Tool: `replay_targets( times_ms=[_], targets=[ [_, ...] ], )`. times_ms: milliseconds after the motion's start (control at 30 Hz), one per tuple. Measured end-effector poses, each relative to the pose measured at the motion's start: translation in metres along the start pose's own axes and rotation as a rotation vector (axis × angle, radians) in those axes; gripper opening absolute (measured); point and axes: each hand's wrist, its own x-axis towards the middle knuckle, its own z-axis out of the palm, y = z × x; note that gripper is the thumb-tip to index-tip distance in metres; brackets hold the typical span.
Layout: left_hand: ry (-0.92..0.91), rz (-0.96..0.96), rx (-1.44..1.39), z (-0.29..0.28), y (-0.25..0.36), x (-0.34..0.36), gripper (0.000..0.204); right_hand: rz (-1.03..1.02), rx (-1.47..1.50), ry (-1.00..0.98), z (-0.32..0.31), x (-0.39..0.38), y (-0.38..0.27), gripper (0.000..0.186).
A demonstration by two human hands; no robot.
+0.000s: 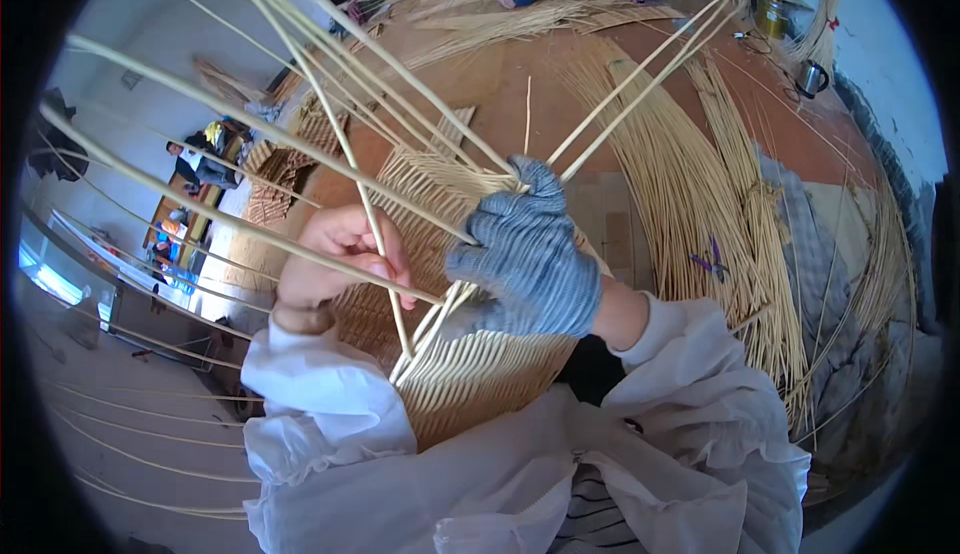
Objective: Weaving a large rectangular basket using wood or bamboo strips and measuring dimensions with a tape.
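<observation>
A half-woven wicker basket [480, 379] leans against my lap, with long pale willow rods [250, 134] fanning out from its rim to the upper left. My bare left hand [345, 244] is at the basket's left side, thumb and fingers pinched on a thin willow rod [362, 179] that crosses the others. On the rim, my right hand [530, 254], in a grey knitted glove, is closed around several rods. Its palm side is hidden, so the exact grip does not show. Below the two hands, rod ends [432, 339] cross at the woven edge.
A large spread of loose willow rods [680, 194] lies on the floor to the right, with purple-handled cutters [712, 259] on it. A metal kettle [812, 79] stands at the far right. Other people [200, 166] sit farther off at the left. Woven pieces [290, 159] lie near them.
</observation>
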Motion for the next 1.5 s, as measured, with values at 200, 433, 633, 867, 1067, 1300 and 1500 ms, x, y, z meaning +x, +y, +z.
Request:
replay_targets(
  times_ms=[200, 433, 633, 867, 1067, 1300, 1500],
  targets=[
    [0.329, -0.191, 0.492, 0.034, 0.034, 0.003, 0.018, 0.299, 0.844, 0.725, -0.054, 0.019, -0.019, 0.026],
    [0.354, -0.226, 0.249, 0.027, 0.022, 0.023, 0.025, 0.133, 0.881, 0.413, -0.095, 0.023, 0.020, 0.025],
    [0.519, -0.285, 0.073, 0.015, -0.030, 0.046, 0.024, 0.493, 0.828, 0.612, -0.123, -0.031, 0.085, 0.016],
    [0.573, -0.316, -0.234, 0.014, -0.034, 0.039, 0.024, -0.266, -0.295, -0.087, -0.083, 0.042, 0.100, 0.018],
    [0.561, -0.246, -0.081, 0.024, -0.035, 0.046, 0.019, 0.192, -0.124, -0.728, -0.086, 0.063, 0.108, 0.020],
    [0.477, -0.231, -0.060, 0.029, -0.048, 0.041, 0.017, 0.340, 0.144, -0.645, -0.042, 0.072, 0.117, 0.026],
    [0.517, -0.081, -0.043, 0.034, -0.044, 0.040, 0.040, -0.085, -0.355, -0.585, -0.023, 0.079, 0.113, 0.023]
  ],
)
